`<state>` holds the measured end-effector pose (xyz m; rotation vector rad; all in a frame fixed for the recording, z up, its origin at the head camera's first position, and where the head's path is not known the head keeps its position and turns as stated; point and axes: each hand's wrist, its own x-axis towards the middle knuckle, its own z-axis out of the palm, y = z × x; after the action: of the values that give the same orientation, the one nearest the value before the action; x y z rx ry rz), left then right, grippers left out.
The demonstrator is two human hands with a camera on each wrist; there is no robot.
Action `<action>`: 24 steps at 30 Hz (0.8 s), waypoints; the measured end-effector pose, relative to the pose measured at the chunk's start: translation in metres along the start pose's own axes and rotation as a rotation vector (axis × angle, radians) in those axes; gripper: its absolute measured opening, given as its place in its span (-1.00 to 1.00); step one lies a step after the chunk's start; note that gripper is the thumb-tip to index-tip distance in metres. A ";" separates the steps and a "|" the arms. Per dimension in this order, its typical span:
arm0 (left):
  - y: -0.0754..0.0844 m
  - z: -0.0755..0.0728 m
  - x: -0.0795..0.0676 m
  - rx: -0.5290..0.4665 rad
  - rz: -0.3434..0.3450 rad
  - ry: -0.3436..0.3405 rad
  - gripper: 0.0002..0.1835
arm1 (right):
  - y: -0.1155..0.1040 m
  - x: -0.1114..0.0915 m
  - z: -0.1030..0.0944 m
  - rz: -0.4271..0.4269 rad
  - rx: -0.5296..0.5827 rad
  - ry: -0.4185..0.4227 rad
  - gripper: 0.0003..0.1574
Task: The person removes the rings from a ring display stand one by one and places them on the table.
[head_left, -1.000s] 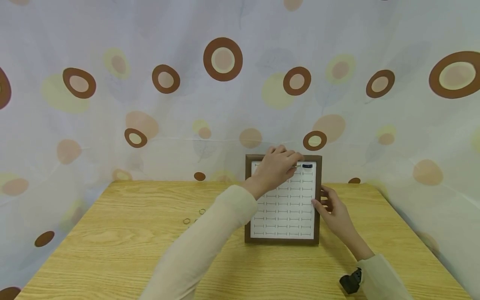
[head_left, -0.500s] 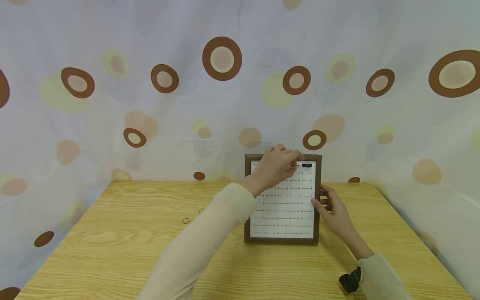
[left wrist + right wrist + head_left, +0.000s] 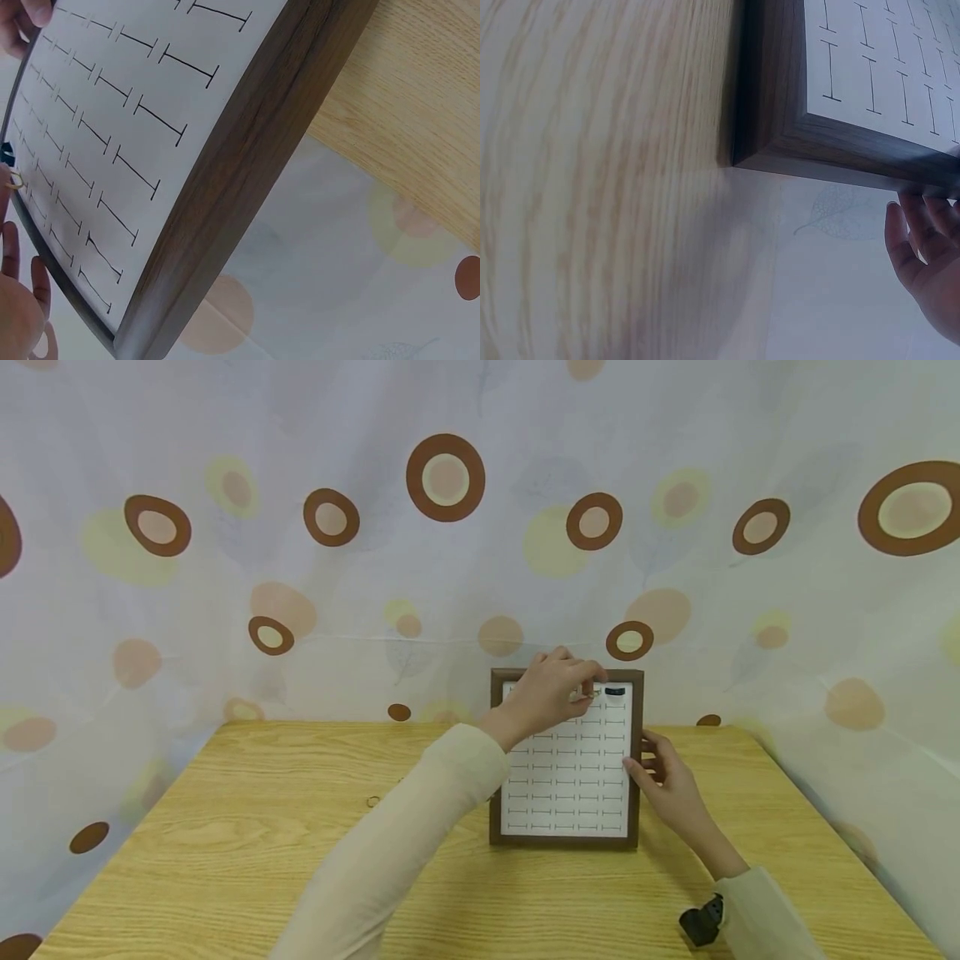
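Note:
A brown wooden frame (image 3: 634,777) stands upright on the table, its white panel (image 3: 566,785) marked with rows of short dark slits or lines. At its top right corner sits a small dark blue piece (image 3: 615,692). Just left of that piece my left hand (image 3: 551,689) pinches a small gold-coloured ring (image 3: 16,180) close to the panel. My right hand (image 3: 671,789) grips the frame's right side, thumb on the front and fingers behind. Whether the ring touches the panel is hard to tell.
A thin loose ring (image 3: 372,802) lies on the wooden table (image 3: 262,827), left of the frame, partly beside my left sleeve (image 3: 405,835). A patterned curtain (image 3: 480,568) hangs behind the table. A black wrist device (image 3: 702,922) is at my right cuff.
My left hand shifts only slightly at the top row, and the ring shows a little more. The left forearm covers more of the loose rings. The right hand and frame stay put.

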<state>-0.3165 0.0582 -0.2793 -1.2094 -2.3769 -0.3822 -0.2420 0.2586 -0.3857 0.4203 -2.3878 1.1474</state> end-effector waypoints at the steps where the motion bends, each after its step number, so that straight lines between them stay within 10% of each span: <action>1: 0.000 0.000 0.000 -0.004 0.003 0.001 -0.72 | 0.006 0.000 0.001 -0.002 0.002 -0.001 -0.41; 24: -0.009 -0.010 -0.009 -0.090 0.061 -0.025 -0.73 | 0.028 0.002 0.005 0.004 0.017 0.009 -0.40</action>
<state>-0.3167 0.0420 -0.2758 -1.3308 -2.3596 -0.4608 -0.2573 0.2713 -0.4058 0.4152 -2.3744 1.1694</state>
